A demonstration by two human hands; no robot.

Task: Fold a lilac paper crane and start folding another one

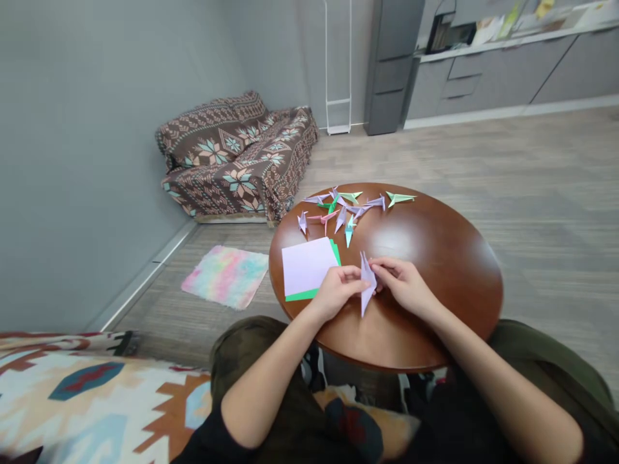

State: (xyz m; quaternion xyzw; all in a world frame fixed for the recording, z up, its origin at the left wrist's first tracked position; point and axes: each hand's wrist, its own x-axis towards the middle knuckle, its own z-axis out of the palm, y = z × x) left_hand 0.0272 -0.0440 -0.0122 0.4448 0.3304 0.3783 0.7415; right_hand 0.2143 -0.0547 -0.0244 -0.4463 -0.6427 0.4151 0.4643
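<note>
A partly folded lilac origami piece [367,282], long and pointed at both ends, is held upright over the near part of the round brown table [445,258]. My left hand [340,289] pinches it from the left, thumb across its face. From the other side, my right hand [400,281] grips its right edge between thumb and fingers; some fingertips are hidden behind the paper. Left of my hands lies a stack of square paper [309,265], lilac on top with green sheets showing beneath. Several folded paper cranes [341,219] in lilac, green, pink and pale blue sit beyond.
A sofa under a patterned cover [236,158] stands beyond the table at left. A pastel fluffy mat [226,276] lies on the floor. Grey kitchen cabinets [507,74] and a tall grey fridge [394,64] line the back.
</note>
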